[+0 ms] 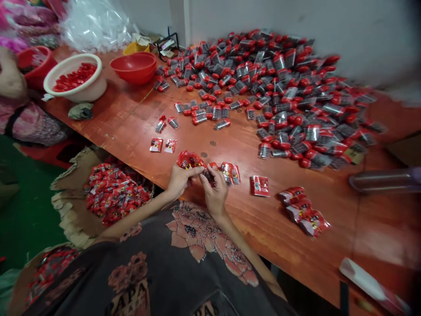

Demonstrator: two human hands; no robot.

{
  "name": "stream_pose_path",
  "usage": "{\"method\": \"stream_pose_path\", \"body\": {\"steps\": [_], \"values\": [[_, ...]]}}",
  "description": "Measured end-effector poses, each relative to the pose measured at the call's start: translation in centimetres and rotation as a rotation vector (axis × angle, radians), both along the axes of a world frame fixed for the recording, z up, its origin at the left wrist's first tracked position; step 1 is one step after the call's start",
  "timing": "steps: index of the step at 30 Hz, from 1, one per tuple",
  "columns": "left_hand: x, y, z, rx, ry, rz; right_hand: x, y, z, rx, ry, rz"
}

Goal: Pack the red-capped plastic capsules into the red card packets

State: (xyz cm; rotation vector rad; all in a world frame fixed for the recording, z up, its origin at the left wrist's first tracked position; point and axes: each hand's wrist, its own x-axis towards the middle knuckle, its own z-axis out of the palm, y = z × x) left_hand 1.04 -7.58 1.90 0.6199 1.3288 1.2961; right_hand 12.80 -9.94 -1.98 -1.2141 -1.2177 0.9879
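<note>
Near the table's front edge, my left hand (179, 179) is closed on a bunch of glossy red printed packets (190, 159). Close beside it, my right hand (215, 188) pinches a small dark-filled container (207, 174), partly covered by the fingers. The two hands almost touch at the thumbs. Just right of them lie some red packets (231, 173), with a single flat red packet (260, 186) farther along. Beyond my hands sit several small clear containers with red caps (199, 117). Two more flat packets (156, 145) lie to the left.
A large heap of red-capped containers (279, 87) covers the back of the table. A white basin (77, 87) of red parts and a red bowl (133, 69) stand back left. Below the edge, a carton (70, 215) holds many packets. A person's arm (11, 74) shows far left.
</note>
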Motion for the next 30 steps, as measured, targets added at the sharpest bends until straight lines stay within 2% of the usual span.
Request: {"method": "stream_pose_path", "body": {"steps": [5, 8, 10, 12, 16, 21, 25, 27, 30], "values": [[-1.1, 0.4, 0.6, 0.034, -0.039, -0.084, -1.2, 0.6, 0.9, -0.285, 0.419, 0.073], [-2.1, 0.9, 0.8, -0.015, -0.071, -0.162, -1.4, 1.1, 1.3, -0.363, 0.529, 0.099], [-2.6, 1.3, 0.7, -0.013, -0.096, -0.152, -1.3, 1.1, 1.4, -0.343, 0.504, 0.132], [-2.8, 1.7, 0.5, 0.022, -0.11, -0.106, -1.3, 0.9, 1.3, -0.269, 0.38, 0.156], [-2.6, 1.9, 0.5, 0.038, -0.139, -0.053, -1.3, 0.6, 0.9, -0.108, 0.069, 0.077], [-1.8, 1.6, 0.4, 0.012, -0.117, -0.064, -1.5, 0.7, 0.5, -0.179, 0.204, 0.106], [-1.2, 1.4, -0.1, 0.033, -0.134, -0.037, -1.6, 0.3, 0.6, -0.055, -0.016, 0.03], [-1.0, 1.4, -0.2, 0.036, -0.132, -0.047, -1.5, 0.2, 0.6, -0.036, -0.048, 0.03], [-1.1, 1.7, -0.3, 0.016, -0.123, -0.101, -1.0, 0.6, 0.4, -0.101, 0.108, 0.093]]}}
